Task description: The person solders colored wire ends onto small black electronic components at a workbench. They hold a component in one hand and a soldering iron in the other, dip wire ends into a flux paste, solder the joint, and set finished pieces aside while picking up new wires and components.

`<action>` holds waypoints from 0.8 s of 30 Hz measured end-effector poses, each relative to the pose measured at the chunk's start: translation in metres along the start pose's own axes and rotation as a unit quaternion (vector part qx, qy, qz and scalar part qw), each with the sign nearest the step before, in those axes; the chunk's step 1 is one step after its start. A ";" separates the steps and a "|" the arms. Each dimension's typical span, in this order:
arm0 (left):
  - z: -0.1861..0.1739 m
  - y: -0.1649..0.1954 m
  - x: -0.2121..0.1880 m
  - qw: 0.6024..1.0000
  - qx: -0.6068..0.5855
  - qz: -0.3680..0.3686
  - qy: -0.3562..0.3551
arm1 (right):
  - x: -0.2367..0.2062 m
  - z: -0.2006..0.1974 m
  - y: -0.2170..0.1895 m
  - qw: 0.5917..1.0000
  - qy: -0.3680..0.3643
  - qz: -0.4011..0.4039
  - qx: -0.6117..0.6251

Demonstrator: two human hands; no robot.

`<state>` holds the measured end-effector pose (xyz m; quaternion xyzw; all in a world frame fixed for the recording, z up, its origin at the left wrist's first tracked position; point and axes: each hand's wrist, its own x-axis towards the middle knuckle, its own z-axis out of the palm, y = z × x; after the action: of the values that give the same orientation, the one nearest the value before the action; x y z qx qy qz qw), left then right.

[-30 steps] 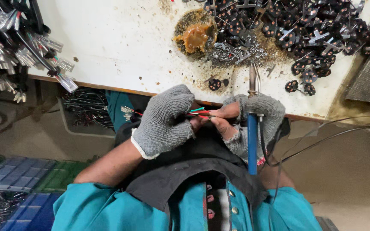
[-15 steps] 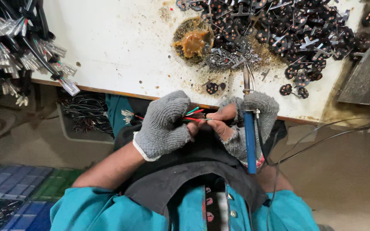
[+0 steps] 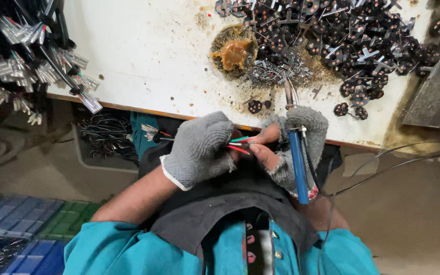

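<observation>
Left hand [image 3: 199, 150] pinches coloured wires [image 3: 240, 143]; right hand [image 3: 294, 145] grips blue soldering iron [image 3: 297, 165].

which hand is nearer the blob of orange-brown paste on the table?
Right. The right hand, holding the blue-handled soldering iron, sits just below and right of the paste; the left hand is lower and farther, off the table edge.

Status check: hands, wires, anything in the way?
Left hand gripping coloured wires. Right hand pinching wire ends, soldering iron in same fist. Nothing blocking; black parts heaped on table.
</observation>
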<state>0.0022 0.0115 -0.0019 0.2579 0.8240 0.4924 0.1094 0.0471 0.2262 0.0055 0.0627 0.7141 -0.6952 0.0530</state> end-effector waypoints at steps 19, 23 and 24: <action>-0.049 -0.029 0.063 0.974 -0.008 -0.143 0.178 | 0.048 0.002 -0.018 0.907 0.052 -0.144 -0.393; -0.052 -0.031 0.065 0.974 -0.001 -0.154 0.168 | 0.051 0.001 -0.015 0.896 0.032 -0.153 -0.415; -0.052 -0.032 0.066 0.974 0.009 -0.156 0.164 | 0.052 0.001 -0.014 0.893 0.026 -0.157 -0.421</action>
<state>-0.0861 -0.0045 0.0011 0.0433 0.8651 0.4976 0.0459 -0.0069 0.2259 0.0110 -0.0607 0.9415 -0.3271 -0.0540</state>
